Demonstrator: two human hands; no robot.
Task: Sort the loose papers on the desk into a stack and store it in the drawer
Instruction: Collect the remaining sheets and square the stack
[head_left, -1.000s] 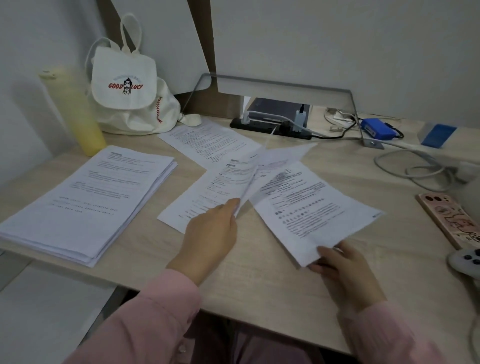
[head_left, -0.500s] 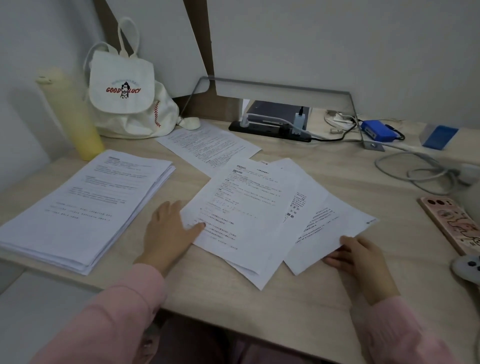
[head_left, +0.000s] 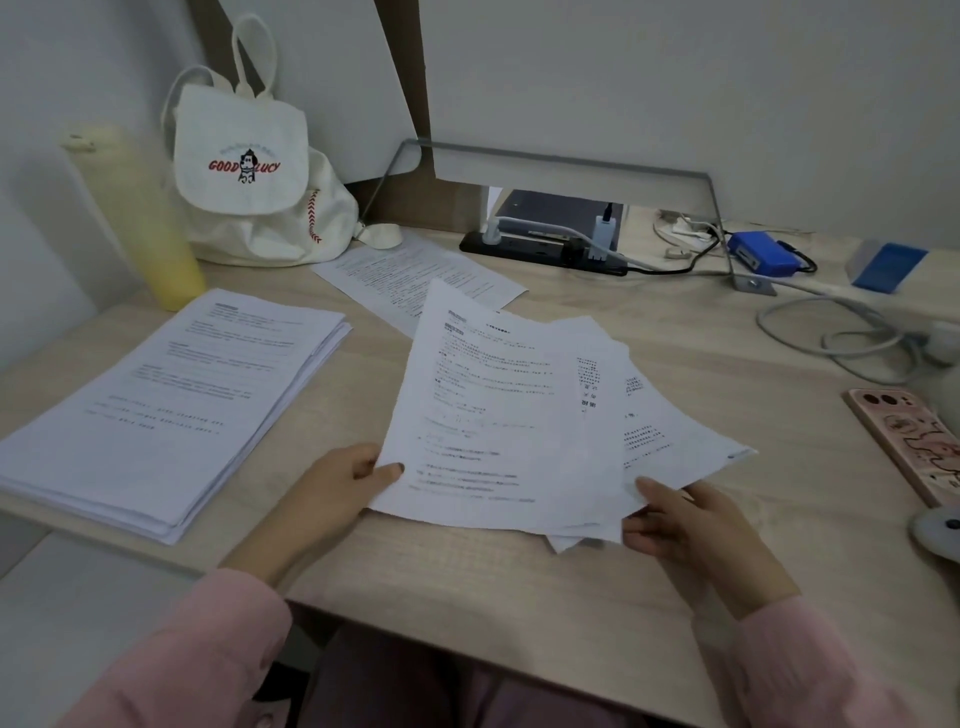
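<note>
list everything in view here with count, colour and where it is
paper stack: one, white, left side of the desk
fanned sheets: several, white with print, front centre, held at their near edge
loose sheet: one, white, flat behind the fanned sheets
backpack: one, white with red lettering, back left by the wall
bottle: one, pale yellow, left of the backpack
power strip: one, black, back centre
box: one, blue, back right
cable: one coil, grey, right
phone: one, pink case, right edge
desk: one, light wood
sleeves: two, pink, bottom of the frame
left grip: pinches the fanned sheets' near left corner
right grip: pinches their near right corner
</note>
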